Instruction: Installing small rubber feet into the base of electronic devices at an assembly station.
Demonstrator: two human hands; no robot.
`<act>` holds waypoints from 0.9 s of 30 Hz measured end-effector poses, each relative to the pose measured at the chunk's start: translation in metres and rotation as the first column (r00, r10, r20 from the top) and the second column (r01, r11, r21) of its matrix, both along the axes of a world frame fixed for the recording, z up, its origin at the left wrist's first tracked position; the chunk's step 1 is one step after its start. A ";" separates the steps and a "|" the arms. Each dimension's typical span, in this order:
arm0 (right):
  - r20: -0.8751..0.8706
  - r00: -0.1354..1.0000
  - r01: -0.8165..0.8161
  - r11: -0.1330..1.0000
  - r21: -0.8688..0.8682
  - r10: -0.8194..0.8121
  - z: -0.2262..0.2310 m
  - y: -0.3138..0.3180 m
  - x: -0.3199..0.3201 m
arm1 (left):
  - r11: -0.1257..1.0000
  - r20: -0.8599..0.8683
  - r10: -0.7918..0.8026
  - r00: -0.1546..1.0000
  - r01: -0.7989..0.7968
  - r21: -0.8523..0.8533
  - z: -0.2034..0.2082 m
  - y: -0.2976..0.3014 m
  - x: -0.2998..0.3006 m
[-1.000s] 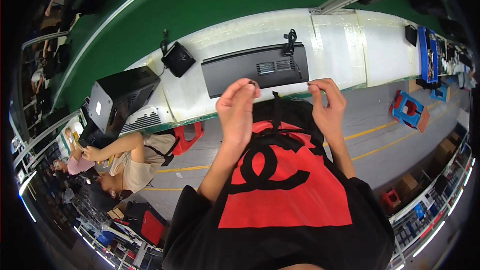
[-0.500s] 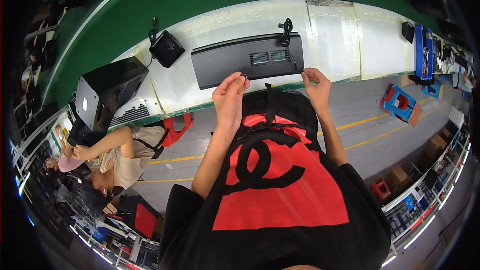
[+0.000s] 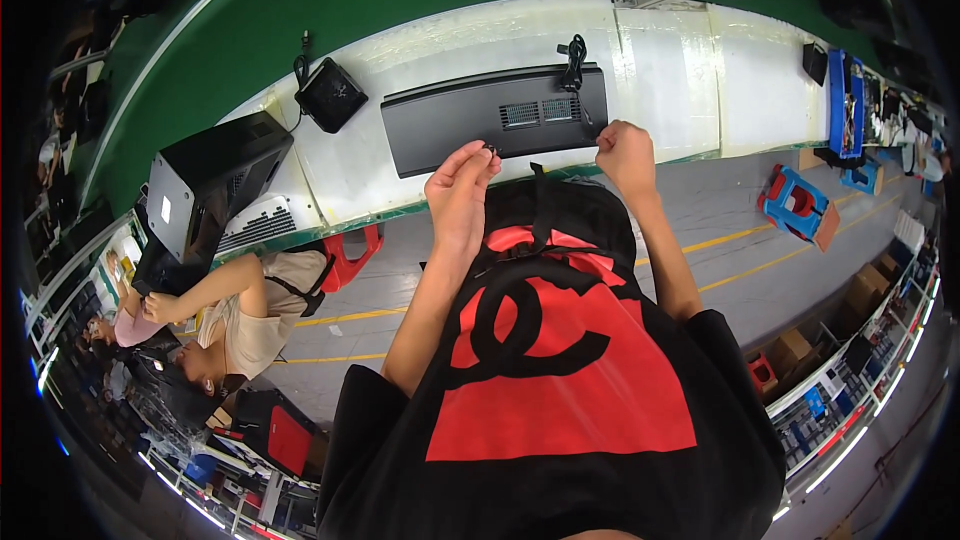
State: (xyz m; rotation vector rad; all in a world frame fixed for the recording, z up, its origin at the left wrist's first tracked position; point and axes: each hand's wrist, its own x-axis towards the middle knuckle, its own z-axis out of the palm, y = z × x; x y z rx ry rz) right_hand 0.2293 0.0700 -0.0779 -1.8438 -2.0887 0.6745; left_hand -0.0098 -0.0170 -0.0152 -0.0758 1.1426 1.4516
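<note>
In front of me lies a long black housing [image 3: 440, 125] with two vent grilles, flat on the white work surface. A coiled black power cord [image 3: 573, 65] rests on its right end, with a strand hanging toward me. My left hand [image 3: 460, 195] is raised by the housing's near edge, thumb and forefinger pinched on a small dark piece [image 3: 492, 150] whose kind I cannot make out. At the housing's near right corner my right hand [image 3: 629, 162] is closed with its fingers curled. Whatever it grips, if anything, is hidden.
To the left stand a black box-shaped device [image 3: 333, 96] with a cord and a larger black unit [image 3: 215, 175]. A seated person [image 3: 250, 305] works farther left. A blue bin [image 3: 847, 105] is at the far right; a blue stool [image 3: 797, 203] stands on the floor.
My right hand has moved slightly away from me and a little left at the housing's corner, its fingers now curled in more tightly. The left hand stays almost still.
</note>
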 end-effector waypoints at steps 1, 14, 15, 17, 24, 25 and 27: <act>0.034 0.999 0.032 0.991 -0.131 -0.028 0.002 0.007 0.000 | 1.000 -0.002 0.001 1.000 -0.001 0.002 0.000 0.000 0.000; -0.081 0.996 0.013 0.990 -0.138 -0.024 -0.001 0.009 0.007 | 1.000 0.037 -0.007 0.999 0.007 0.009 0.000 -0.003 -0.001; -0.081 0.996 0.013 0.990 -0.139 -0.024 -0.001 0.006 0.006 | 1.000 0.040 -0.011 0.999 0.010 0.013 0.000 -0.003 -0.001; -0.105 0.993 -0.054 0.999 0.003 0.054 -0.002 -0.001 0.005 | 1.000 0.043 -0.014 0.999 0.013 0.016 0.000 -0.002 -0.001; -0.160 0.977 -0.125 0.988 0.096 0.139 -0.004 -0.013 0.016 | 1.000 0.030 -0.001 1.000 0.001 0.001 0.000 -0.003 -0.004; -0.176 0.975 -0.116 0.989 0.095 0.132 -0.005 -0.014 0.016 | 1.000 0.030 -0.007 1.000 0.007 0.006 0.000 -0.003 -0.004; -0.193 0.973 -0.108 0.990 0.095 0.124 -0.004 -0.015 0.015 | 1.000 0.032 -0.012 0.999 0.012 0.010 0.000 -0.003 -0.003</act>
